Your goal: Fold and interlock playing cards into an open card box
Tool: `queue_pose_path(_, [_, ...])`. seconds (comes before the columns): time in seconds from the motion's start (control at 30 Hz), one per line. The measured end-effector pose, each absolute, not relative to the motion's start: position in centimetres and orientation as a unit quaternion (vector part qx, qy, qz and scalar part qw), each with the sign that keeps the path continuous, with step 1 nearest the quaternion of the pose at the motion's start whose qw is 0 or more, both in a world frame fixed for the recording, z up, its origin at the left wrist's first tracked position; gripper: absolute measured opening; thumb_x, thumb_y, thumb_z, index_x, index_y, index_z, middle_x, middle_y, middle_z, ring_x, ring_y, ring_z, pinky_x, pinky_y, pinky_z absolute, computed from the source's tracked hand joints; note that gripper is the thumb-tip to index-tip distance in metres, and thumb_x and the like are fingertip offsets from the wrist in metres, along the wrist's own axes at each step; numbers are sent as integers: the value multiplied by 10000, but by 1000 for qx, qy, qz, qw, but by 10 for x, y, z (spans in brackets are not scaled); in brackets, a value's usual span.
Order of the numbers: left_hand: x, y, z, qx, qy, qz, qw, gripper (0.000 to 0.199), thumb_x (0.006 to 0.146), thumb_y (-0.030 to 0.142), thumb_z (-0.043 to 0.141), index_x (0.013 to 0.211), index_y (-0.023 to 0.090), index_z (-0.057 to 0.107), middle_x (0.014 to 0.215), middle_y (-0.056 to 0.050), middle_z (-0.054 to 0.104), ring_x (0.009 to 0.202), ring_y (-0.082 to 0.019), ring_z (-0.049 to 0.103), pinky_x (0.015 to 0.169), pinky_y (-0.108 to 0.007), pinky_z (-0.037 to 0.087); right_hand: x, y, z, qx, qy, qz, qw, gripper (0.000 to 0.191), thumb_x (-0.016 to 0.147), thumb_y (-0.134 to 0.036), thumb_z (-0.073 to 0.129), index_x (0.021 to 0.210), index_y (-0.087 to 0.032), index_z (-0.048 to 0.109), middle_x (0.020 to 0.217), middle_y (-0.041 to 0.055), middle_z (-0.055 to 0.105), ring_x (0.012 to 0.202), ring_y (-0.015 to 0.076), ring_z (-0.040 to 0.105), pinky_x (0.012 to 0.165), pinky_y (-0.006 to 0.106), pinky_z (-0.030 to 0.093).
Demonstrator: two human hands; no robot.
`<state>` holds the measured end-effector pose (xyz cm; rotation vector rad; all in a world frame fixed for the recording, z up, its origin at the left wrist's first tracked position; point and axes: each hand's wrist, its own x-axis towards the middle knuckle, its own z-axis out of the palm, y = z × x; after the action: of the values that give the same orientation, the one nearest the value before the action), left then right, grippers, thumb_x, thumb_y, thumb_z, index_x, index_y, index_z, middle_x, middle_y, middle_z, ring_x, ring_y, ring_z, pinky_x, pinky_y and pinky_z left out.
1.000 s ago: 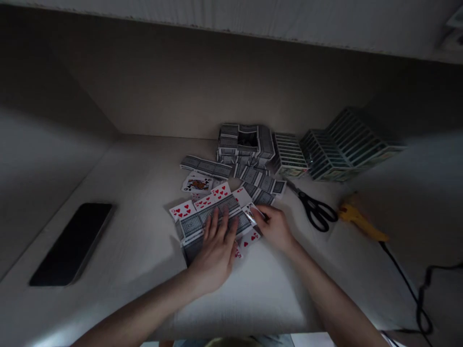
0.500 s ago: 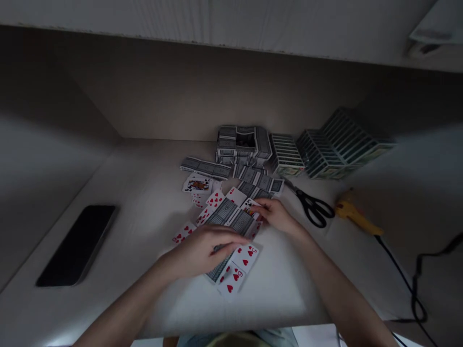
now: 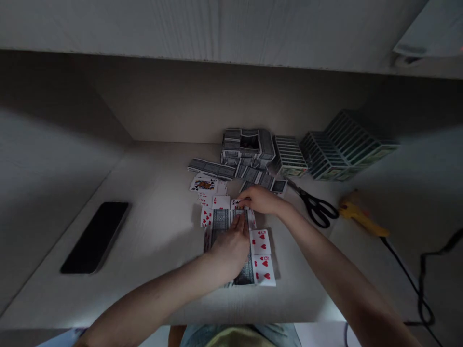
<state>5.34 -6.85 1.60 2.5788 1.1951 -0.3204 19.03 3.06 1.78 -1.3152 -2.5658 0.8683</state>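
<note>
Playing cards are joined into a panel, with grey patterned backs (image 3: 220, 220) up the middle and face-up cards around the edges. My left hand (image 3: 231, 253) lies over the panel, its fingers stretched out and pressing near the top. At the top edge my right hand (image 3: 262, 199) has its fingers closed on a king card (image 3: 235, 204). Left of that card is an ace of hearts (image 3: 220, 202). A five of hearts (image 3: 260, 242) and a six of hearts (image 3: 264, 270) stick out on the right side. My left hand hides part of the panel's middle.
Behind the panel lie loose cards with a queen (image 3: 203, 183) on top, strips of cards (image 3: 211, 168) and a boxy card structure (image 3: 248, 146). Ribbed card stacks (image 3: 325, 155) stand at the back right. Black scissors (image 3: 318, 209) and a yellow glue gun (image 3: 361, 219) lie right, a phone (image 3: 94, 237) left.
The panel has turned from slanting to nearly straight in front of me. My left hand has moved from its lower part up towards the top, and my right hand has shifted slightly left.
</note>
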Motion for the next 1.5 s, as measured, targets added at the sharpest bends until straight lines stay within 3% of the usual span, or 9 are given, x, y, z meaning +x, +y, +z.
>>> queue_pose_path(0.13, [61, -65, 17, 890, 407, -147, 145, 800, 538, 309, 751, 1203, 0, 430, 1304, -282, 344, 1235, -342, 303, 926, -372, 397, 182, 25, 29, -448, -866, 224, 5, 199, 757, -183, 484, 772, -156, 680, 734, 61, 682, 625, 140, 569, 542, 219, 320])
queue_pose_path(0.37, [62, -68, 10, 904, 380, -141, 138, 997, 302, 220, 828, 1190, -12, 438, 1281, -309, 357, 1212, -396, 311, 903, -399, 406, 175, 2, 24, -484, -853, 196, 5, 317, 662, -53, 482, 936, -139, 615, 933, 97, 647, 887, 189, 576, 697, 228, 377])
queue_pose_path(0.53, [64, -73, 8, 906, 380, -120, 142, 856, 360, 91, 782, 1159, 27, 481, 1244, -255, 442, 1203, -379, 336, 898, -412, 400, 174, -2, 13, -520, -830, 201, 5, 272, 652, -44, 477, 857, -137, 630, 933, 96, 629, 894, 185, 561, 749, 238, 381])
queue_pose_path(0.7, [68, -73, 13, 910, 371, -129, 132, 742, 402, 70, 763, 1106, 30, 535, 1150, -236, 534, 1160, -378, 392, 881, -421, 402, 169, -8, 12, -561, -806, 186, -10, 262, 671, -52, 471, 847, -123, 652, 888, 127, 642, 895, 203, 556, 753, 255, 382])
queue_pose_path(0.83, [71, -70, 14, 904, 371, -177, 116, 568, 461, 125, 756, 1008, 75, 612, 1083, -206, 588, 1051, -362, 498, 826, -403, 431, 166, -16, 15, -559, -809, 184, 11, 305, 697, -72, 469, 914, -170, 661, 906, 97, 643, 909, 196, 545, 766, 254, 378])
queue_pose_path(0.97, [70, -69, 14, 900, 359, -211, 123, 582, 384, 139, 791, 939, 52, 635, 1016, -221, 612, 964, -351, 546, 793, -371, 439, 162, -25, 18, -555, -817, 153, 14, 267, 744, -112, 449, 863, -186, 675, 864, 90, 627, 887, 203, 536, 746, 268, 381])
queue_pose_path(1.17, [66, -70, 16, 904, 365, -178, 135, 477, 429, 119, 757, 888, 70, 637, 963, -183, 631, 922, -317, 560, 757, -338, 448, 158, -34, 21, -538, -833, 127, -10, 233, 758, -121, 446, 819, -152, 668, 861, 108, 597, 886, 214, 510, 753, 284, 366])
queue_pose_path(1.33, [67, -70, 13, 895, 385, -173, 144, 608, 381, 117, 780, 960, 33, 614, 1049, -219, 585, 949, -341, 541, 809, -367, 435, 163, -39, 15, -537, -831, 142, 26, 238, 789, -134, 431, 881, -156, 650, 875, 94, 579, 890, 191, 490, 784, 272, 353])
queue_pose_path(1.5, [67, -75, 14, 892, 412, -148, 113, 518, 545, 112, 699, 1037, 3, 578, 1045, -248, 577, 947, -334, 546, 791, -378, 448, 170, -43, 3, -532, -825, 169, 82, 251, 810, -167, 440, 965, -180, 636, 909, 79, 569, 917, 189, 458, 798, 280, 345])
